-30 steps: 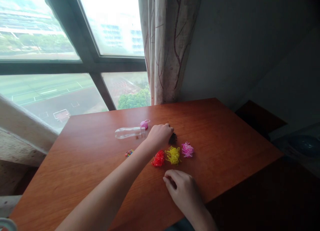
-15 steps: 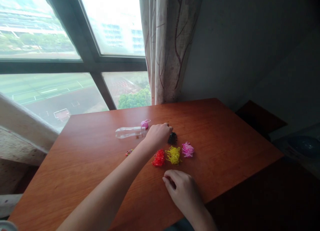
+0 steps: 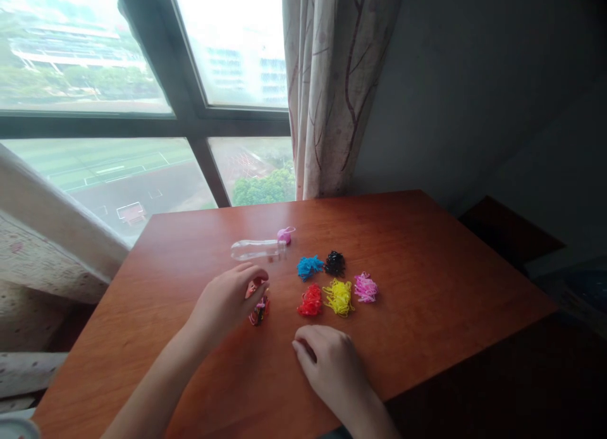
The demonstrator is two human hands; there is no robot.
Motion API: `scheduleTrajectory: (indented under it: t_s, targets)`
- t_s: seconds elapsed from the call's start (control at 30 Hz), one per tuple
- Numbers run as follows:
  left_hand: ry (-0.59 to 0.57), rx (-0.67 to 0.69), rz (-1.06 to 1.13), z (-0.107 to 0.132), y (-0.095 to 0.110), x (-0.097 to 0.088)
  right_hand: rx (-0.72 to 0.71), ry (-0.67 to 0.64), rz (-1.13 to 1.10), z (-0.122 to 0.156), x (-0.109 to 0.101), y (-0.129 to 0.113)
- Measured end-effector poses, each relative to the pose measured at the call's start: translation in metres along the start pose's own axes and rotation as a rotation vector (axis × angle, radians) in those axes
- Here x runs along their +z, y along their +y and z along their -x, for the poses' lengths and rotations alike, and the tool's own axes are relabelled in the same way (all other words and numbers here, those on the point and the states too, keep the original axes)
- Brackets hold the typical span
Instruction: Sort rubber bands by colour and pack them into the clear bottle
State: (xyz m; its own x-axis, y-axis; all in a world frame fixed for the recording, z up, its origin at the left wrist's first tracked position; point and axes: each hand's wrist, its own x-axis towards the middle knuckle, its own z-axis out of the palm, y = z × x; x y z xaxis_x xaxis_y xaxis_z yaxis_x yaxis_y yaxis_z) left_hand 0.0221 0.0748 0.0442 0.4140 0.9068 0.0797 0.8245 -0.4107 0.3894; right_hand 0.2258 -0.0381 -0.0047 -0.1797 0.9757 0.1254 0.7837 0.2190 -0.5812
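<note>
There's the left hand (image 3: 228,301), arched over the mixed rubber bands (image 3: 259,315), thumb and fingertips narrowly parted! A light fingertip pinch should suit them best, leaving the nearby red rubber bands (image 3: 310,301) undisturbed. The right hand (image 3: 332,358) rests loosely curled on the worktop (image 3: 441,300); whether it's gripping anything, I can't tell.

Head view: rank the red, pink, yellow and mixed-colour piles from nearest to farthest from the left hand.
From the left hand:
1. Mixed-colour pile: right at the hand, partly hidden by it.
2. Red pile: off to the hand's right.
3. Yellow pile: just right of the red.
4. Pink pile: right of the yellow.
</note>
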Motion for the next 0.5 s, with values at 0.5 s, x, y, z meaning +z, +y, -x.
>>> scheduleTrajectory:
  t_s: [0.5]
  targets:
    - [0.005,-0.125,0.191,0.056,-0.02,0.02,0.132,-0.073,0.266,-0.041,0.03,-0.049]
